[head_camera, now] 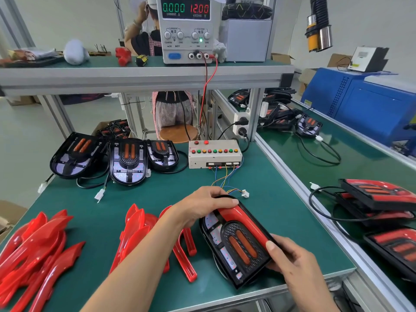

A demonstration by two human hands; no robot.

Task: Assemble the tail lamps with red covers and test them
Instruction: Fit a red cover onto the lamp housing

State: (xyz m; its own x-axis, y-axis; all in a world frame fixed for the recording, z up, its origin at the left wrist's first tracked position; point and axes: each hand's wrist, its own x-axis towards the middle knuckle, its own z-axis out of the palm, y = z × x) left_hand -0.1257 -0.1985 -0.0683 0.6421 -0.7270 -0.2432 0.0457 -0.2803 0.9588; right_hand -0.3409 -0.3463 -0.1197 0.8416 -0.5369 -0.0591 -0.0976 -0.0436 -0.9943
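Observation:
A black tail lamp with two orange strips lies tilted near the table's front edge. A red cover sits along its right side. My left hand grips the lamp's far end, thumb on the red cover. My right hand holds the lamp's near right edge, thumb pressing on the cover's lower end. Loose red covers lie in a pile left of the lamp and in another pile at the far left.
Three uncovered lamps stand at the back left. A test box with coloured buttons trails wires to a white plug. The power supply on the shelf reads 12.00 V. Covered lamps are stacked at right.

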